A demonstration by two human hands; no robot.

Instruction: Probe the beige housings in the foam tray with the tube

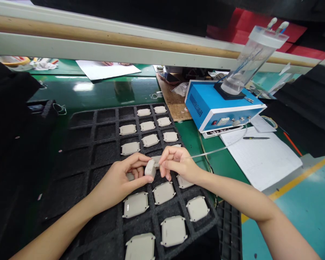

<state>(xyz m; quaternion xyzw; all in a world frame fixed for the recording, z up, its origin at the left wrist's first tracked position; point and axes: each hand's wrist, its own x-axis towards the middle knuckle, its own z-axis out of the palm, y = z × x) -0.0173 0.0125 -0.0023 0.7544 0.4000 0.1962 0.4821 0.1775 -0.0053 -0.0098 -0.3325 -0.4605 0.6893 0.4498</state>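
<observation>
My left hand grips a small beige watch case between thumb and fingers, its edge turned toward my right hand. My right hand pinches the end of a thin clear tube close to the case's side. Whether the tip touches the case or enters it, I cannot tell. Both hands hover over a black foam tray divided into compartments. Several similar beige cases lie flat in its middle and right columns, while the left columns show bare compartments.
From a blue machine at the back right runs the tube. A clear cylinder with liquid stands on it. Right of the tray lie papers with a pen. A metal rail crosses above the green table. Part of another person's hand shows behind.
</observation>
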